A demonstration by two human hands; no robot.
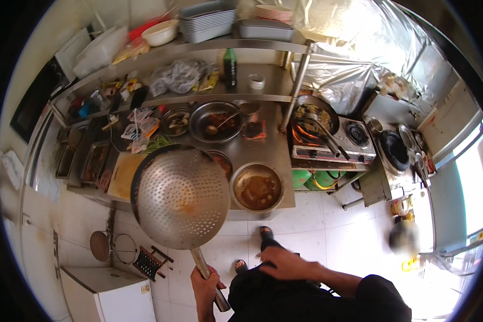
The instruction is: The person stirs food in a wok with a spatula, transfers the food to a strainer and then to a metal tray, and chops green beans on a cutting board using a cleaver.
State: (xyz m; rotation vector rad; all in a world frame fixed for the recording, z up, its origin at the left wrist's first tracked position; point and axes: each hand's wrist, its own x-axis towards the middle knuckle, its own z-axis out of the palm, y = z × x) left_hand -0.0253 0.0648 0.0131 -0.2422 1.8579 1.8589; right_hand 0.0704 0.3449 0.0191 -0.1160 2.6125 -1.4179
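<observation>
My left hand point(205, 285) is closed around the metal handle of a large round perforated strainer point(181, 197), held up in front of the counter. Reddish-brown residue marks the strainer's middle. A dark curved rim point(135, 193), perhaps of a wok, shows behind its left side; whether it is held too cannot be told. My right hand point(283, 262), slightly blurred, is in front of my dark clothing, with no object visible in it. Beyond the strainer, a metal bowl of brown sauce point(257, 193) sits at the counter's front edge. Another bowl point(220, 163) is partly hidden by the strainer.
A wok with food point(314, 116) is over a lit burner on the gas stove point(334, 141). The steel counter point(261, 149) bears a large bowl with a ladle point(216, 122) and a cutting board point(124, 175). A white cabinet point(122, 300) stands lower left.
</observation>
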